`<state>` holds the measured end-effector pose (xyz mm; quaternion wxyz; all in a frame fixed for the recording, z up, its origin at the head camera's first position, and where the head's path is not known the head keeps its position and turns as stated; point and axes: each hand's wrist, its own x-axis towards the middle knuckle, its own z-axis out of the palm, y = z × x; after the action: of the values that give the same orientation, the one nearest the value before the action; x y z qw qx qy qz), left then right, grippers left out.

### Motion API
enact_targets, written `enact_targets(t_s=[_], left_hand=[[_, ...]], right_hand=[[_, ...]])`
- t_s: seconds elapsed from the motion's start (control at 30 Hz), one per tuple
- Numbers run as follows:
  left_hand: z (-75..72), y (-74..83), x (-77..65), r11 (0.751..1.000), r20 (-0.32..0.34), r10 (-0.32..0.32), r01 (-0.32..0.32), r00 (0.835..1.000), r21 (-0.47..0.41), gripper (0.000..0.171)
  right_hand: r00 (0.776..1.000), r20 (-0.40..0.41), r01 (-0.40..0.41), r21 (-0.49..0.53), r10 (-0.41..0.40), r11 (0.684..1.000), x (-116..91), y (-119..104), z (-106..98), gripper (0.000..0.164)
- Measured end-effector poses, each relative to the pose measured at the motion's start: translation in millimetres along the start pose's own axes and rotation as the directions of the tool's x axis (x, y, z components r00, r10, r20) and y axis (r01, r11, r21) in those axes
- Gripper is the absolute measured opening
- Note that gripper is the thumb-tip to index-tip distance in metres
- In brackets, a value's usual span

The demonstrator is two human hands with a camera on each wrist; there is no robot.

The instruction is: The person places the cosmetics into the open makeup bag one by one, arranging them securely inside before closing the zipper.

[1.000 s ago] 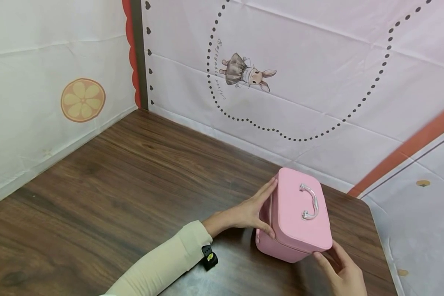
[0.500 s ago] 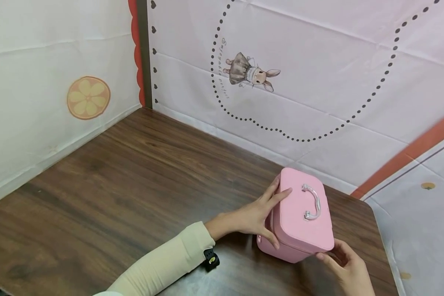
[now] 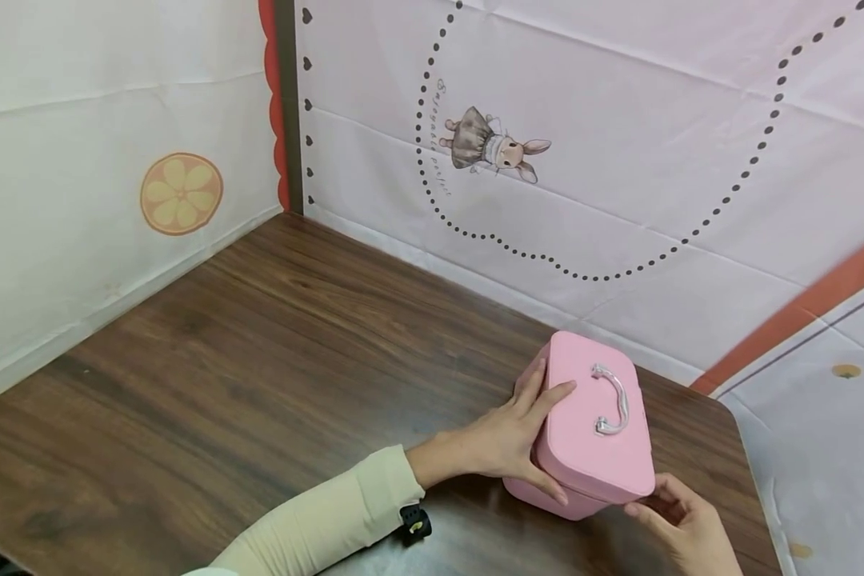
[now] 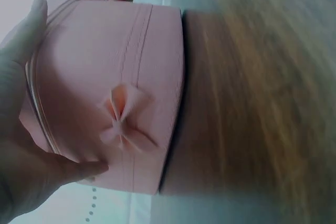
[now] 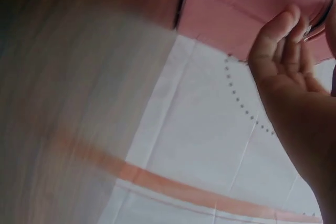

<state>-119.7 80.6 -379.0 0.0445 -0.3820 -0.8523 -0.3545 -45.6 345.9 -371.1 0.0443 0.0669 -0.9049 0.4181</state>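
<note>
A pink cosmetic case (image 3: pixel 601 432) with a silver handle (image 3: pixel 615 400) on its lid stands on the wooden table. Its side bears a pink bow (image 4: pixel 123 121), and a zipper (image 4: pixel 39 103) runs below the lid. My left hand (image 3: pixel 500 440) lies spread against that side, one finger reaching onto the lid and the thumb low near the corner. At the near right corner, my right hand (image 3: pixel 691 528) has its fingers curled at the zipper line. A small shiny zipper pull (image 5: pixel 307 29) shows between its fingertips, partly hidden.
The brown table (image 3: pixel 295 360) extends left of the case. A white printed cloth (image 3: pixel 583 200) hangs along the back, close behind the case, with another cloth (image 3: pixel 821 448) to the right. A black strap device (image 3: pixel 415 524) sits on the left sleeve.
One left finger has moved from the case's side onto the lid, and the left thumb has slid lower. The right fingers have curled in more at the corner. The view has shifted slightly.
</note>
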Motion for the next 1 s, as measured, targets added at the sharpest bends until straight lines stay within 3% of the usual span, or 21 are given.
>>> enact_targets(t_s=[0.2, 0.37, 0.53, 0.63, 0.77, 1.0], left_hand=[[2.1, 8.6, -0.8, 0.998, -0.014, -0.058, 0.058, 0.998, 0.014, 0.134], [5.2, 12.6, -3.0, 0.997, -0.037, -0.081, 0.081, 0.996, 0.006, 0.134], [10.0, 16.9, -2.9, 0.996, -0.097, -0.084, 0.085, 0.992, 0.012, 0.131], [13.0, 19.9, 1.1, 0.997, -0.159, -0.069, 0.071, 0.985, 0.006, 0.125], [14.8, 21.3, 4.5, 0.998, -0.224, -0.065, 0.064, 0.973, -0.011, 0.120], [13.4, 19.5, 4.4, 0.995, -0.239, -0.099, 0.097, 0.966, -0.020, 0.117]], right_hand=[[1.000, 0.025, 0.008, -0.034, -0.007, 0.999, 0, 2, -3, 0.013], [0.998, -0.043, 0.035, -0.113, -0.040, 0.993, 1, 4, 0, 0.005], [0.992, -0.093, 0.059, -0.298, -0.091, 0.953, 2, 0, 4, 0.010], [0.978, -0.104, 0.130, -0.363, -0.179, 0.923, 1, -2, 1, 0.016], [0.953, -0.079, 0.251, -0.337, -0.293, 0.907, 1, -2, -4, 0.027], [0.917, 0.056, 0.395, -0.251, -0.394, 0.884, 0, -6, -10, 0.031]])
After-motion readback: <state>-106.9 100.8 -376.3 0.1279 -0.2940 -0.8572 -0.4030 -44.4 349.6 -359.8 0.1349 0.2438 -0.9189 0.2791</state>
